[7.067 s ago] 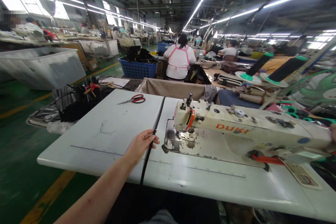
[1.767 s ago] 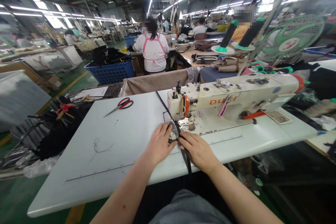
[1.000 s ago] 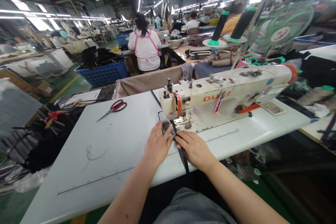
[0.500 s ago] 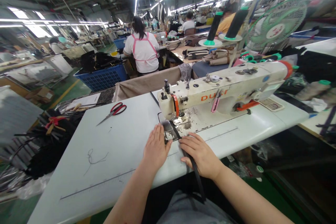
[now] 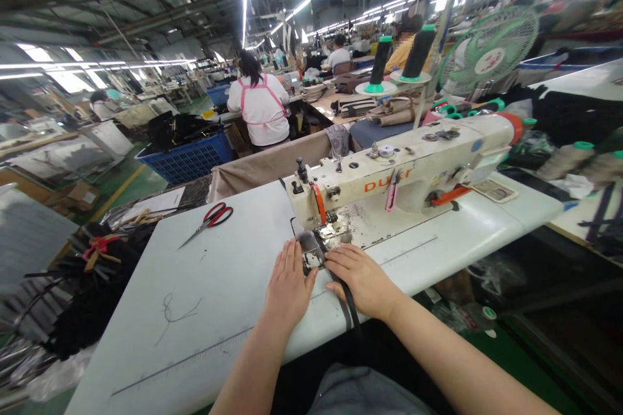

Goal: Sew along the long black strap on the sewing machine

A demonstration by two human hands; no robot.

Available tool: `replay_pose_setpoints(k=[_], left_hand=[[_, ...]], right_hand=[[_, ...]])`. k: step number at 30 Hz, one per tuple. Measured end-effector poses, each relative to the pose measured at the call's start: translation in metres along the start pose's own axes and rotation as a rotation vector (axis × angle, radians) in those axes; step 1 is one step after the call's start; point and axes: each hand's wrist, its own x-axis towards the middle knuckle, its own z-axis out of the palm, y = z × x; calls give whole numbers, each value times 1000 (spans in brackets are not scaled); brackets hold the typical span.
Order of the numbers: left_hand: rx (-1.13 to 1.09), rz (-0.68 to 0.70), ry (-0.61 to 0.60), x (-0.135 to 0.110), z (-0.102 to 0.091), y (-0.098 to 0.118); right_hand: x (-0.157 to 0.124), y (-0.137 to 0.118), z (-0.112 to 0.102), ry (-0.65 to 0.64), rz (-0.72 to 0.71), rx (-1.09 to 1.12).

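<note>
A black strap (image 5: 348, 298) runs from beneath the presser foot of the white sewing machine (image 5: 403, 162) down over the table's front edge. My right hand (image 5: 357, 277) guides it, fingers on top and thumb at its left side, just in front of the needle plate. Left of the plate, my left hand (image 5: 288, 282) lies flat on the table with fingers stretched and nothing held; its thumb points toward the plate's front corner. The strap's end under the foot is hidden.
Red-handled scissors (image 5: 207, 224) and a loose thread (image 5: 176, 312) lie on the white tabletop (image 5: 146, 343). Black thread cones (image 5: 379, 65) stand behind the machine, near a green fan (image 5: 489, 52). A co-worker (image 5: 260, 104) sits ahead beside a blue basket (image 5: 189, 155).
The strap has moved forward toward the machine; less of it hangs below the table edge. My right hand has moved with it, closer to the presser foot. The camera view has shifted slightly.
</note>
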Motion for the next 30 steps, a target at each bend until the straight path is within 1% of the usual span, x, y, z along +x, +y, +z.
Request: replay_pose_setpoints(k=[4, 9, 13, 17, 21, 25, 30], left_hand=[[-16, -9, -5, 0, 0, -1], [-35, -23, -14, 0, -2, -1], [-68, -78, -6, 2, -4, 0], [-124, -148, 29, 6, -9, 2], [-220, -134, 23, 11, -16, 6], [-347, -196, 32, 22, -20, 4], [-493, -276, 12, 44, -20, -11]], right_hand=[[5, 4, 4, -4, 18, -11], [5, 6, 7, -8, 30, -20], [4, 5, 5, -14, 27, -21], [6, 4, 4, -12, 17, -25], [7, 7, 8, -1, -6, -42], [7, 14, 13, 11, -52, -32], [7, 16, 12, 37, -121, 15]])
